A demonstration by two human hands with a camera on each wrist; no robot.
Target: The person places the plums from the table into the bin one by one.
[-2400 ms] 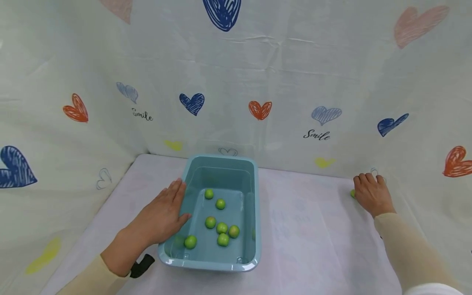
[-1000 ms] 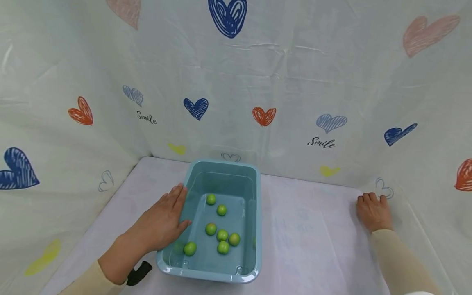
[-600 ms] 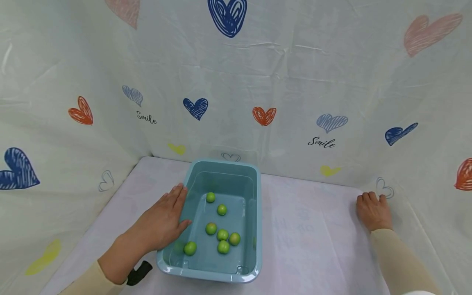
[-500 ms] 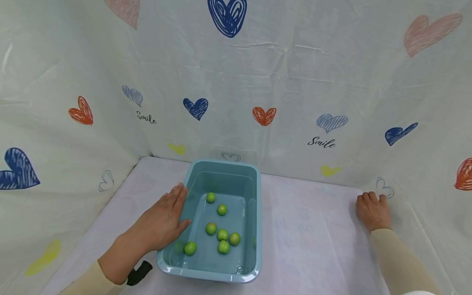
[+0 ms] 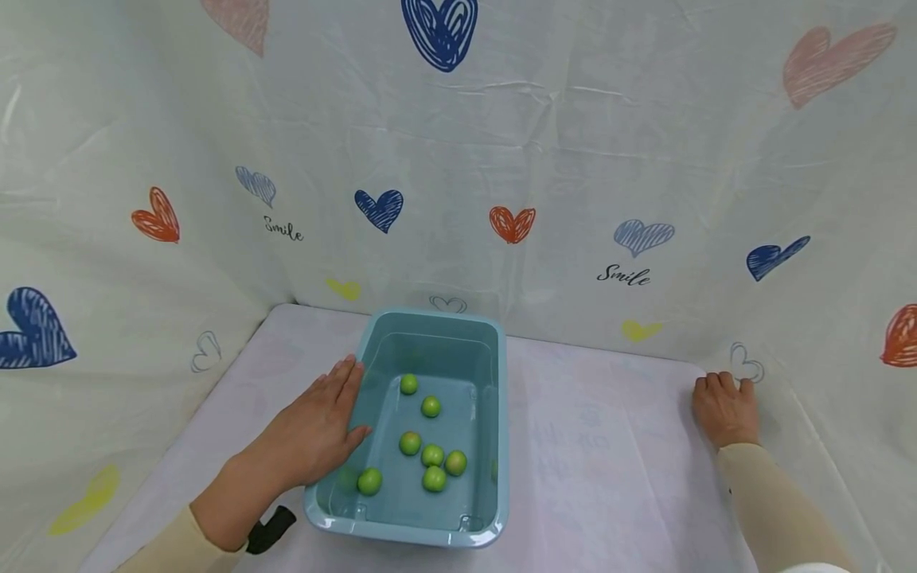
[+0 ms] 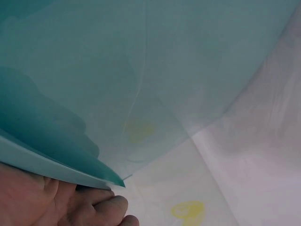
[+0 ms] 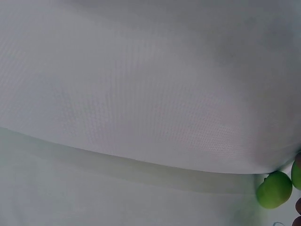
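Note:
A light blue plastic basin (image 5: 419, 535) stands on the white-covered table, with several small round green fruits (image 5: 433, 479) scattered over its floor. At its left side, my left hand (image 5: 311, 426) holds the rim, thumb over the inner edge, fingers along the outside. Seen from the left wrist, the curled fingers (image 6: 101, 212) lie just under the rim. My right hand (image 5: 727, 412) is at the table's back right corner, back upward. The right wrist view shows a green fruit (image 7: 274, 189) there; a second green fruit (image 7: 296, 175), cut off by the frame edge, sits between my fingertips.
White cloth (image 5: 566, 151) printed with hearts and "Smile" rises behind the table and along both sides. Table surface (image 5: 595, 461) stretches between the basin and my right hand. A black wrist mount (image 5: 271, 531) sits under my left wrist.
Since the oldest frame, my right hand has settled lower over the corner fruit, covering the one seen beside it. The view has tilted slightly; my left hand keeps its place on the basin.

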